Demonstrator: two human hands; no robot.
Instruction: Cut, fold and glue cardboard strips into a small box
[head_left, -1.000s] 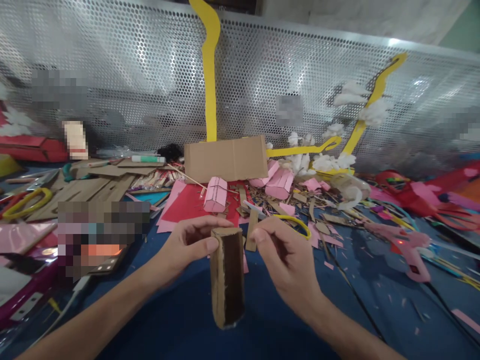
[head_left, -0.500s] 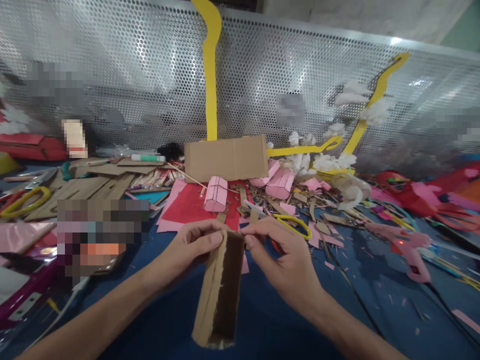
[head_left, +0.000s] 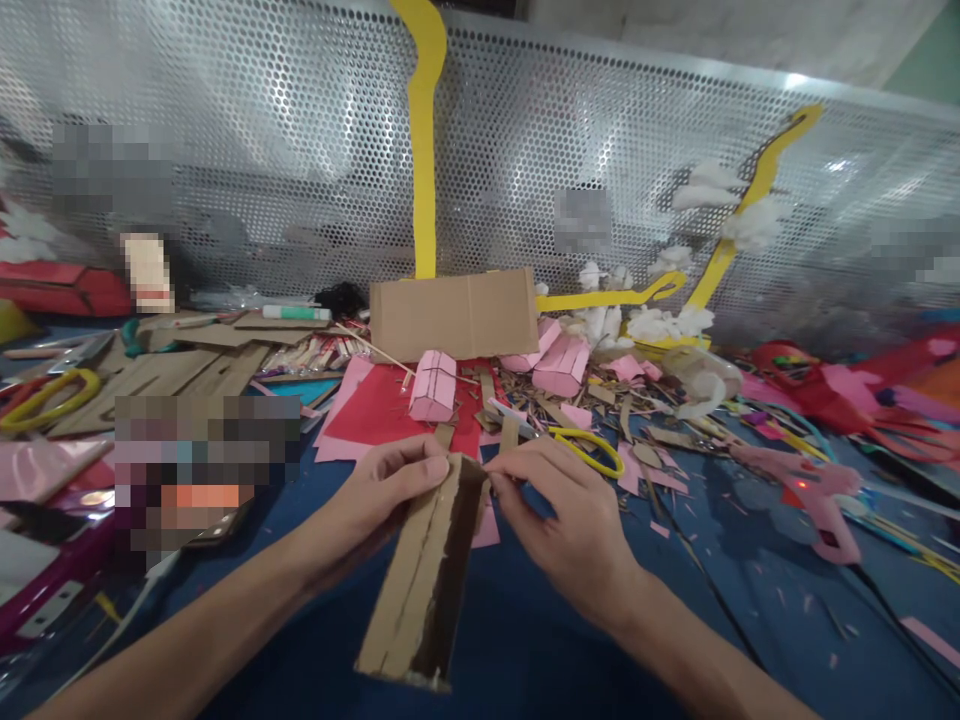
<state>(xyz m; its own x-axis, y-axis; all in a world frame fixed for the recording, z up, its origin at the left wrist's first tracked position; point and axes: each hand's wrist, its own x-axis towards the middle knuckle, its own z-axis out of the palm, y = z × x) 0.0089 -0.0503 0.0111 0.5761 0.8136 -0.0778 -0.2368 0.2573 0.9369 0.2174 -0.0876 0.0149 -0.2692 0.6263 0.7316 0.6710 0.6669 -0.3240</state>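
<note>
A long, narrow cardboard box (head_left: pixel 409 580) with one open side and rough cut edges is held tilted over the blue table. My left hand (head_left: pixel 394 490) is closed on its far left corner, the thumb lying along the top edge. My right hand (head_left: pixel 562 515) pinches the far right corner between thumb and fingertips. Just beyond the hands, a small pink box (head_left: pixel 433 388) with dark edge lines rests on red sheets (head_left: pixel 375 405). Yellow-handled scissors (head_left: pixel 592 450) lie behind my right hand.
A pink glue gun (head_left: pixel 806 490) with a lit red light lies at the right. A larger cardboard piece (head_left: pixel 454 315) with yellow strips stands at the back, before a perforated metal panel (head_left: pixel 315 150). Cardboard scraps and flat cardboard pieces (head_left: pixel 165 370) cover the far side.
The cardboard box has turned in my hands, its near end swinging to the left so more of its left face shows. My right fingers have shifted slightly at its far corner.
</note>
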